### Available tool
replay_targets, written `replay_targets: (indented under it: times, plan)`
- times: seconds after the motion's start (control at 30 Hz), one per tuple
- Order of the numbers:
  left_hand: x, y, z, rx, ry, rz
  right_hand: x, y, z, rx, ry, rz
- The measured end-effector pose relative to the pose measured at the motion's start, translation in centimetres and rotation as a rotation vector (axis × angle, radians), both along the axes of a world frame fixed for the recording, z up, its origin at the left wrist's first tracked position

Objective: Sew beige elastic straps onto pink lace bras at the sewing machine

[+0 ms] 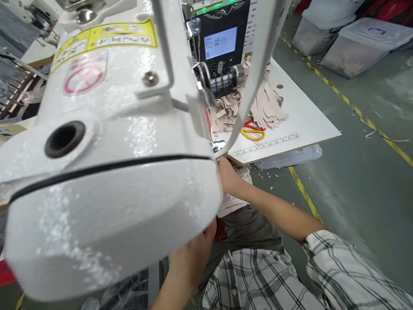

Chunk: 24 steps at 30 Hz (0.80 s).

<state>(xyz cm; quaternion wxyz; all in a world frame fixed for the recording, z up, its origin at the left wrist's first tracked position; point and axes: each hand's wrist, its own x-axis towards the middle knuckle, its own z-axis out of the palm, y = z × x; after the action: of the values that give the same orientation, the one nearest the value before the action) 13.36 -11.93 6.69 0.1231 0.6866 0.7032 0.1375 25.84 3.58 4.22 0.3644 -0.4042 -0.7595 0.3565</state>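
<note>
Smooth, glossy white on machine (pixel 106 206), painted metal or plastic, can't tell which. Bare shiny metal for screw (pixel 150 79) and ridged knob (pixel 238 76). Glossy film on yellow label (pixel 122 34). Smooth dark plastic around screen (pixel 220 43). Matt, soft-looking cloth for strips (pixel 266 105); textured openwork for lace (pixel 232 202). Smooth plastic on scissors (pixel 253 129) handles. Smooth white top, wood-like edge on table (pixel 306 116). Clear, shiny plastic for bin (pixel 371 45). Slightly shiny floor (pixel 355 189). Matt woven cloth for shirt (pixel 254 275) and trousers (pixel 253 224).

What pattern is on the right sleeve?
The right sleeve is white with dark checked lines, best seen in the head view.
</note>
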Motion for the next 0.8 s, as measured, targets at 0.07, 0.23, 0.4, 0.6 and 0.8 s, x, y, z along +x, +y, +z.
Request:
replay_targets:
  times: [0.07,0.23,0.4,0.6,0.8]
  plan:
    - [0.3,0.1,0.2,0.008,-0.010,-0.004,0.2,0.0,0.0,-0.005,0.012,-0.020]
    - [0.3,0.5,0.8,0.019,0.004,-0.026,0.6,-0.4,-0.4,-0.004,0.138,-0.019]
    - [-0.2,0.5,1.0,0.056,0.021,-0.052,0.8,-1.0,-1.2,-0.012,0.192,-0.052]
    - [-0.2,0.6,1.0,-0.006,0.025,-0.077,1.4,-1.9,-0.9,-0.191,0.312,-0.148]
    - [-0.9,0.0,0.2,0.037,0.025,-0.036,1.6,-2.8,-1.5,-0.308,0.375,-0.120]
